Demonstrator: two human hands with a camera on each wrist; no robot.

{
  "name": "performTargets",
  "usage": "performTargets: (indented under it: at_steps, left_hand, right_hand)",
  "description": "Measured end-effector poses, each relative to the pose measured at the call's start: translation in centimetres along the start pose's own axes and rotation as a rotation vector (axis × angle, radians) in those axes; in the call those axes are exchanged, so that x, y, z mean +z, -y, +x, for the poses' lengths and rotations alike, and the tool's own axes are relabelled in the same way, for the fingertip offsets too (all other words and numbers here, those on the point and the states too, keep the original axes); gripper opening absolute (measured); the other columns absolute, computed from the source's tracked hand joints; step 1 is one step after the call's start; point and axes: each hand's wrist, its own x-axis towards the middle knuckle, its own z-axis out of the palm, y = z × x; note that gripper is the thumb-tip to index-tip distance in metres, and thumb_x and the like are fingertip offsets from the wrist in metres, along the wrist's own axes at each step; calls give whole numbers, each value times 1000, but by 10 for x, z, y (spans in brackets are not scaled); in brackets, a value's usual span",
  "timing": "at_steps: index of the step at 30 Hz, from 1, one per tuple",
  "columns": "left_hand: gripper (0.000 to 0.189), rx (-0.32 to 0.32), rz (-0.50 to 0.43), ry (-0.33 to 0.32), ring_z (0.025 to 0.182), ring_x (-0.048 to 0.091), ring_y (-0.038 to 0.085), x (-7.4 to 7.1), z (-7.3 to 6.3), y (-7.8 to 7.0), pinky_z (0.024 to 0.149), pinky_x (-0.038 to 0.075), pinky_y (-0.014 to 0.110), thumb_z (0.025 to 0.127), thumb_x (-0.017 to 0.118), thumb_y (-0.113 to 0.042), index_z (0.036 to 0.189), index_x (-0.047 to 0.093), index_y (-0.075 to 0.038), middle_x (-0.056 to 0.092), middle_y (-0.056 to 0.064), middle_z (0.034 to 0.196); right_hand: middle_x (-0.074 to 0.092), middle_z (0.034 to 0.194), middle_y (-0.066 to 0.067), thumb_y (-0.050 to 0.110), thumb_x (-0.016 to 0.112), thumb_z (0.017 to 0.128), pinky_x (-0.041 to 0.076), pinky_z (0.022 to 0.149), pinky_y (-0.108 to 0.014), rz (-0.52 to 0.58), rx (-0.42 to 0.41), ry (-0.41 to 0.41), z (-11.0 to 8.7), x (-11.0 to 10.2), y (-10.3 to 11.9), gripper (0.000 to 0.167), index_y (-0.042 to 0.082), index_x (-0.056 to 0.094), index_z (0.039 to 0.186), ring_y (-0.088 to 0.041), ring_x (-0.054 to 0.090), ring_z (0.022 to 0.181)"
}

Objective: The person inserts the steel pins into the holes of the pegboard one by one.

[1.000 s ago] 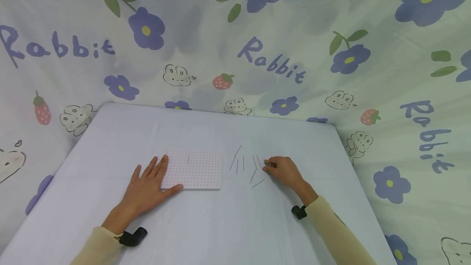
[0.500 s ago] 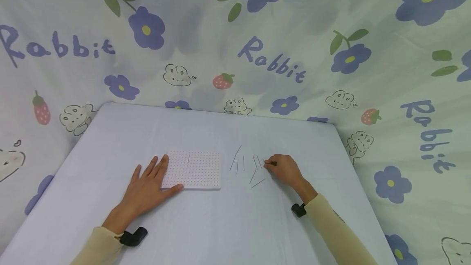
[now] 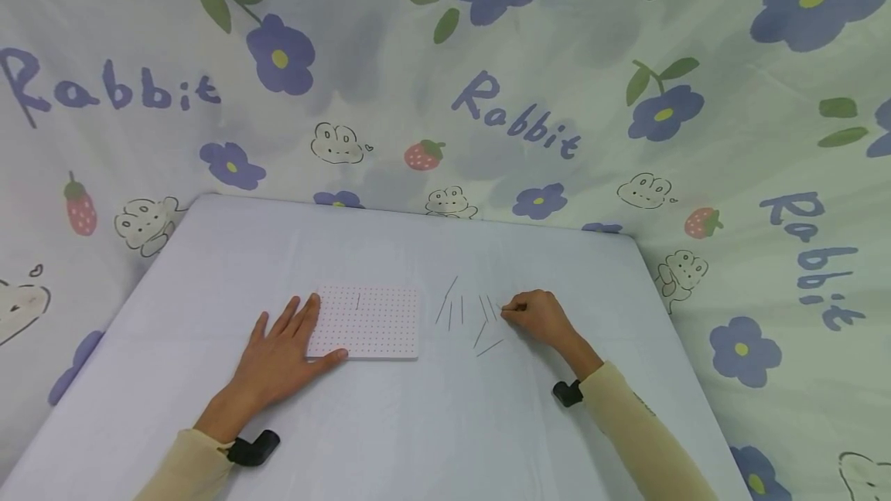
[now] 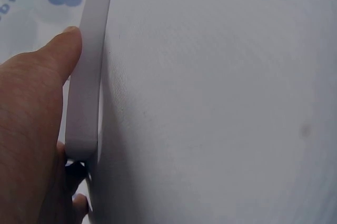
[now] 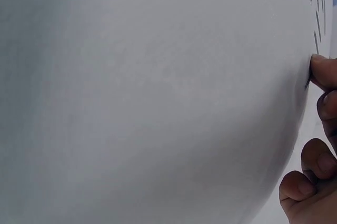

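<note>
A white board [image 3: 376,335] covered with rows of small dots lies left of the middle of the table. One thin dark stick [image 3: 358,301] shows on it near its far side. My left hand [image 3: 274,358] rests spread at the board's left end, its thumb along the near edge; in the left wrist view the thumb [image 4: 66,50] touches the board's side. Right of the board, my right hand [image 3: 541,322] pinches at the table with thumb and forefinger, where a dark stick tip [image 5: 308,83] shows by the thumb. Most of that stick is hidden.
Several loose thin dark sticks [image 3: 462,309] lie scattered between the board and my right hand. The white-covered table [image 3: 445,424] ends at a patterned cloth [image 3: 390,83] hung behind and at the sides. Each wrist carries a black camera [image 3: 254,448].
My right thumb and forefinger, apart a second ago, have come together beside the rightmost sticks. The left hand and the board stay put.
</note>
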Motion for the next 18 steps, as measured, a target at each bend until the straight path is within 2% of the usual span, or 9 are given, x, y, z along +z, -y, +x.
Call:
performTargets:
  at_steps: [18]
  left_hand:
    - [114, -10, -8, 8, 152, 18, 41, -1, 0, -1, 116, 6, 70, 86, 45, -83, 160, 18, 0, 28, 19, 163]
  right_hand:
    - [64, 69, 9, 20, 77, 90, 46, 61, -27, 10, -8, 34, 2, 2, -1, 6, 15, 79, 87, -11, 54, 66]
